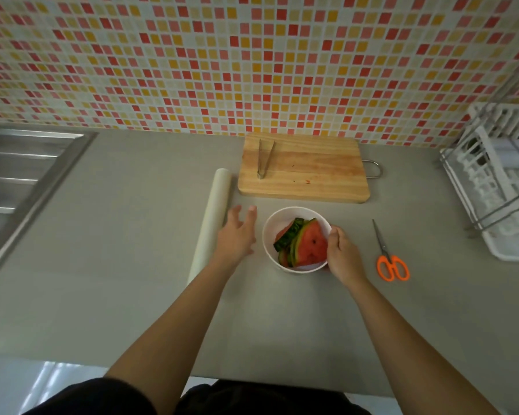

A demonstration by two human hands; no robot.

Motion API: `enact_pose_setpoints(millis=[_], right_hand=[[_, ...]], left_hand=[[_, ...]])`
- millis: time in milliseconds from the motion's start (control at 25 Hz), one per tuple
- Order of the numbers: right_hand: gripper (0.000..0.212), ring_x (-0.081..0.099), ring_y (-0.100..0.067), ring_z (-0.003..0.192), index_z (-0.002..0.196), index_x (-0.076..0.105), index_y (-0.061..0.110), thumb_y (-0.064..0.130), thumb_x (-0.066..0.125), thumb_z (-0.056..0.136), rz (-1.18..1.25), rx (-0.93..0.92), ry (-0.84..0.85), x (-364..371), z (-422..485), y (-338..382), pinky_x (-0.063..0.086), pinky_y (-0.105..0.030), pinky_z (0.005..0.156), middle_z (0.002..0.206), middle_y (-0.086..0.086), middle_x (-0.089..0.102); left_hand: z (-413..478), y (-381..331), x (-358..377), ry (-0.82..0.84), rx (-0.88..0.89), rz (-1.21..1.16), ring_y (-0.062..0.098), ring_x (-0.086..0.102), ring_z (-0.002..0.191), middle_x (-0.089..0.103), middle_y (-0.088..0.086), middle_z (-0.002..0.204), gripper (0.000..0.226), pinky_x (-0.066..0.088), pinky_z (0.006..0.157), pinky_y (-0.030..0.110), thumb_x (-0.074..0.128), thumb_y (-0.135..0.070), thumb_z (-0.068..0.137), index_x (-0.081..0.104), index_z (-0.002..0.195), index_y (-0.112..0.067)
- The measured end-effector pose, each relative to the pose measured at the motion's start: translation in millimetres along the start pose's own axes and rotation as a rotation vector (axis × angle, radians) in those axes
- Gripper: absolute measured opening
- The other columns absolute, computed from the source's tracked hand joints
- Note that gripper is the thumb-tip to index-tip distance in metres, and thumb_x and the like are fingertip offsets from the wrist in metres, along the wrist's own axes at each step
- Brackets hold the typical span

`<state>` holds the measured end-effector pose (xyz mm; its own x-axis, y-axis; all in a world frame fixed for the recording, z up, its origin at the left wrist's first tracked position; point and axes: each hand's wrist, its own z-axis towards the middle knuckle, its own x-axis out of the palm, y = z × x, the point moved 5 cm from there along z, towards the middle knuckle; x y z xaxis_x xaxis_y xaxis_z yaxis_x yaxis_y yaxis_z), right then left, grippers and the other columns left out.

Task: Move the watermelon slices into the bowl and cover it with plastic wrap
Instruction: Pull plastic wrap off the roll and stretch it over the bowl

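My right hand [340, 255] is curled around the rim of the white bowl [269, 235] at its 3 o'clock side, fingers gripping the edge. The watermelon slices [307, 244] are inside the bowl, stacked and leaning, red flesh facing up and green rind toward 10 o'clock. My left hand [237, 235] is loose with fingers spread and nothing in it, sitting over the grey table [132, 265] at the bowl's 9 o'clock, between the bowl and the roll of plastic wrap [212, 223]. I cannot tell whether its fingertips touch the roll; they are just beside it. The roll lies on the table running roughly from 12 to 6 o'clock. At the bowl's 12 o'clock is a wooden cutting board [312, 175] with metal tongs [265, 157] resting on its left part and a few red specks on the wood. Orange-handled scissors [388, 254] lie at the bowl's 3 o'clock, apart from my right hand, blades pointing to 12. A steel sink [21, 175] is far off at 9 o'clock, and a white dish rack [498, 181] stands at 2 o'clock against the tiled wall [252, 61].
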<state>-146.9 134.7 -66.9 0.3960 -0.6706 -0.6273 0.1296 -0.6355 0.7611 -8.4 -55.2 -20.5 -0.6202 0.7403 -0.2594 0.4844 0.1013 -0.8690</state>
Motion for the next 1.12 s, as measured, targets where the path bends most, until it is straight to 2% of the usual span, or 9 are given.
enact_pose_setpoints(millis=[120, 200, 280, 440, 720, 800, 920, 1040, 1120], right_hand=[[0.032, 0.057, -0.034, 0.094, 0.104, 0.054, 0.016, 0.029, 0.025, 0.100, -0.013, 0.003, -0.018, 1, 1, -3, 0.033, -0.032, 0.071, 0.097, -0.012, 0.060], [0.033, 0.057, -0.036, 0.097, 0.107, 0.054, 0.014, 0.028, 0.026, 0.100, -0.020, 0.013, -0.036, 1, 1, -3, 0.032, -0.032, 0.071, 0.104, -0.018, 0.063], [0.033, 0.057, -0.037, 0.099, 0.110, 0.055, 0.013, 0.027, 0.026, 0.100, -0.030, 0.011, -0.048, 1, 1, -2, 0.032, -0.032, 0.071, 0.109, -0.021, 0.063], [0.036, 0.056, -0.037, 0.105, 0.120, 0.053, 0.017, 0.027, 0.025, 0.100, -0.032, 0.002, -0.050, 0, 1, -3, 0.034, -0.033, 0.076, 0.117, -0.019, 0.062], [0.047, 0.051, -0.037, 0.117, 0.142, 0.033, 0.022, 0.039, 0.025, 0.098, -0.011, 0.069, -0.080, -8, -6, -1, 0.037, -0.038, 0.086, 0.134, -0.013, 0.054], [0.050, 0.051, -0.033, 0.120, 0.137, 0.039, 0.018, 0.044, 0.028, 0.096, 0.007, 0.036, -0.177, -23, -6, 6, 0.037, -0.037, 0.091, 0.134, -0.010, 0.054], [0.042, 0.060, -0.029, 0.101, 0.115, 0.059, 0.012, 0.041, 0.038, 0.093, 0.065, -0.147, -0.246, -51, 3, 45, 0.034, -0.023, 0.073, 0.110, -0.012, 0.066], [0.027, 0.059, -0.013, 0.085, 0.108, 0.065, 0.014, 0.031, 0.048, 0.095, 0.178, -0.278, -0.256, -80, 17, 103, 0.036, -0.007, 0.061, 0.099, -0.001, 0.067], [0.023, 0.060, -0.008, 0.087, 0.106, 0.065, 0.021, 0.034, 0.050, 0.093, 0.283, -0.317, -0.233, -97, 23, 140, 0.041, -0.008, 0.072, 0.099, 0.007, 0.066]], left_hand=[[20, -1, -64, -0.351, 0.243, 0.274, 0.021, 0.053, 0.082, 0.058, 0.003, 0.090, 0.024, 0.036, 0.071, 0.025, 0.043, -0.026, 0.097, 0.061, 0.108, -0.013], [35, 16, -90, -0.330, 0.139, 0.441, 0.023, 0.047, 0.077, 0.053, 0.011, 0.080, 0.026, 0.026, 0.064, 0.028, 0.039, -0.019, 0.098, 0.055, 0.079, -0.010], [41, 35, -90, -0.217, 0.016, 0.488, 0.025, 0.049, 0.075, 0.054, 0.013, 0.076, 0.038, 0.030, 0.065, 0.031, 0.037, -0.030, 0.100, 0.053, 0.073, -0.007], [43, 38, -75, -0.152, 0.014, 0.504, 0.030, 0.054, 0.078, 0.056, 0.012, 0.078, 0.042, 0.036, 0.066, 0.033, 0.043, -0.041, 0.097, 0.054, 0.075, -0.006], [40, 30, -74, -0.157, -0.044, 0.321, 0.034, 0.061, 0.099, 0.063, 0.014, 0.099, 0.041, 0.044, 0.077, 0.034, 0.052, -0.038, 0.094, 0.061, 0.102, 0.001], [33, 15, -72, -0.164, 0.012, 0.174, 0.033, 0.063, 0.096, 0.067, 0.014, 0.101, 0.040, 0.051, 0.081, 0.040, 0.054, -0.037, 0.092, 0.064, 0.104, -0.001], [22, -35, -58, -0.130, 0.167, 0.030, 0.025, 0.065, 0.085, 0.067, 0.010, 0.095, 0.036, 0.054, 0.079, 0.046, 0.056, -0.039, 0.090, 0.063, 0.101, -0.005], [4, -88, -34, -0.049, 0.259, -0.112, 0.014, 0.061, 0.090, 0.060, -0.004, 0.102, 0.034, 0.053, 0.069, 0.031, 0.060, -0.042, 0.087, 0.049, 0.113, -0.024], [-9, -111, -16, 0.013, 0.299, -0.187, 0.013, 0.061, 0.093, 0.058, -0.006, 0.106, 0.037, 0.051, 0.067, 0.027, 0.062, -0.041, 0.086, 0.044, 0.116, -0.028]])
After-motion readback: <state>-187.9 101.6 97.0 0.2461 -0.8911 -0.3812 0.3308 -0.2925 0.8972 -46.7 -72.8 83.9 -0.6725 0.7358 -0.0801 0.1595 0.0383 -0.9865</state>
